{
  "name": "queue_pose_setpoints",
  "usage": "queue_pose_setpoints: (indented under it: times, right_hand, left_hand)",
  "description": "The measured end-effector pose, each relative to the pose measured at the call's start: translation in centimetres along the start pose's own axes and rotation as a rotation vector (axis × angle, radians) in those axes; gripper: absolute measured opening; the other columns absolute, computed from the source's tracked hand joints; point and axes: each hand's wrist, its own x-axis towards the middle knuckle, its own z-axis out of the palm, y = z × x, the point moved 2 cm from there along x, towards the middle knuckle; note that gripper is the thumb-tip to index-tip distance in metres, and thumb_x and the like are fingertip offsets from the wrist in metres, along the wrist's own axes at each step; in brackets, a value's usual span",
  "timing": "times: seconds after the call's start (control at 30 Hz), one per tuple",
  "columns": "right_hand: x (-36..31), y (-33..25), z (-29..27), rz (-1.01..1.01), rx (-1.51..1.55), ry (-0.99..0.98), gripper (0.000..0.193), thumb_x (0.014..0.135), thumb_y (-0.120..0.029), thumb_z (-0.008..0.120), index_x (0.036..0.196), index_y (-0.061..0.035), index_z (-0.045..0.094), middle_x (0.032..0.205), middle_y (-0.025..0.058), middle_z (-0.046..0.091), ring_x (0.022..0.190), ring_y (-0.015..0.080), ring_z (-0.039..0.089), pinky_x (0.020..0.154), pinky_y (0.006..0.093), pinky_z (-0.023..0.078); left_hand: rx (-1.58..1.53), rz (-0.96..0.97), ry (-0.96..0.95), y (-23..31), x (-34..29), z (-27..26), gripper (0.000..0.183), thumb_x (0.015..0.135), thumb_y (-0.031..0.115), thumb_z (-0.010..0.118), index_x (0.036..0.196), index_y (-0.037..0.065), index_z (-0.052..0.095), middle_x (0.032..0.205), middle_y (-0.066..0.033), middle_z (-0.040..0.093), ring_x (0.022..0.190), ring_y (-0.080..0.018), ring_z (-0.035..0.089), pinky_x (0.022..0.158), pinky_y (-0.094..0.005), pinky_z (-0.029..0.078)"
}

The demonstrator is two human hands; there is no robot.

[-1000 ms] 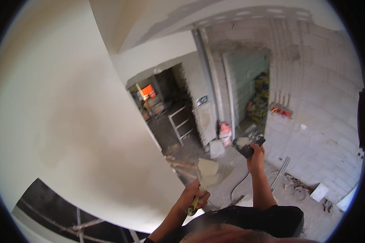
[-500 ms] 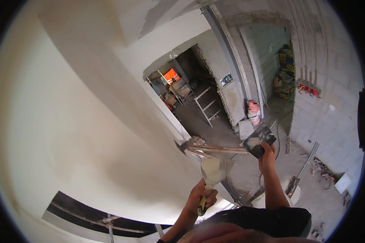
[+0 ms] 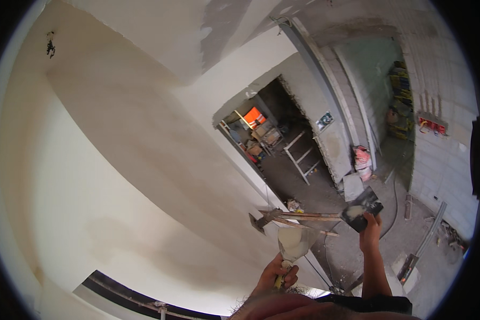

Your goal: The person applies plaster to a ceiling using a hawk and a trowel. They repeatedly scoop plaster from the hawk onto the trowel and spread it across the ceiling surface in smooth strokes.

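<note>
My left hand [image 3: 276, 274] is closed round the yellowish handle of a putty knife [image 3: 293, 242]. Cream-coloured filler covers much of its wide blade, which points up. Further right, my right hand [image 3: 371, 230] grips a dark rectangular plastering trowel [image 3: 362, 208] by its near edge. A pale smear of filler lies on the trowel's face, and its handle is hidden. The two tools are apart, and neither touches the smooth plastered wall [image 3: 160, 234] to my left.
Wooden battens [image 3: 309, 216] run from the wall corner behind the tools. Beyond the rough doorway stand a ladder [image 3: 302, 160] and an orange vest [image 3: 254, 117]. A pink-and-white sack [image 3: 362, 162] leans near the doorway. Red socket boxes [image 3: 433, 125] sit in the block wall; a metal profile [image 3: 432, 224] lies below.
The view has swung up and left, so the room sits further right and lower, and more ceiling shows. Both hands sit slightly further right in view, still holding their tools.
</note>
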Motion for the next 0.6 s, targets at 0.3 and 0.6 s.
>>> queue_pose_setpoints:
  times: [0.3,0.6]
  right_hand:
    - [2.5,1.9,-2.5,0.060,0.004,0.050,0.031,0.090,-0.014,0.058,0.119,-0.0050,0.057,0.102,0.0045,0.062,0.090,0.0170,0.064,0.080,0.0310,0.052]
    - [7.0,8.2,-6.8,0.231,0.005,0.020,0.044,0.091,-0.020,0.059,0.132,-0.0033,0.055,0.116,0.0086,0.063,0.102,0.0205,0.064,0.087,0.0333,0.051]
  left_hand:
    - [0.074,0.005,-0.030,-0.7,1.3,1.0,0.072,0.085,0.013,0.063,0.149,0.003,0.031,0.123,-0.0109,0.054,0.063,-0.0120,0.048,0.050,-0.0247,0.042]
    - [0.069,-0.023,0.159,-2.3,0.4,4.7,0.100,0.077,0.006,0.071,0.159,0.011,0.015,0.132,-0.0146,0.050,0.063,-0.0123,0.048,0.051,-0.0237,0.041]
